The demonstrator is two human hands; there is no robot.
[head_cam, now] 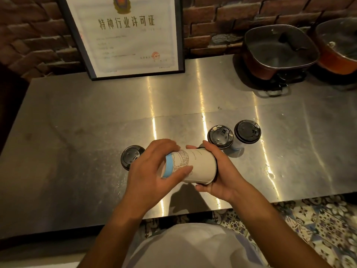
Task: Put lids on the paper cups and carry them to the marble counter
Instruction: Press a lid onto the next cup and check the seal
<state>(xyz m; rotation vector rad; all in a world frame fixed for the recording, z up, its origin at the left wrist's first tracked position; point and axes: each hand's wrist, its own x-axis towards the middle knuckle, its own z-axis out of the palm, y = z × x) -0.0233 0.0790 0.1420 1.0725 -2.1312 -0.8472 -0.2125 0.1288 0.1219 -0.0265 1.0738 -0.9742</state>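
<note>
Holding the light, crushable paper cup point(195, 165) sideways, left hand point(152, 176) pinches its base while right hand point(218, 171) cups the lid end; best gripped gently near the stiff rim

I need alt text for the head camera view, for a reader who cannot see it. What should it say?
Two bare hands hold a white paper cup with a blue band sideways above a steel table: the left hand grips its base end, the right hand covers its mouth end. Three black-lidded paper cups stand behind; a framed certificate leans on the brick wall.
</note>
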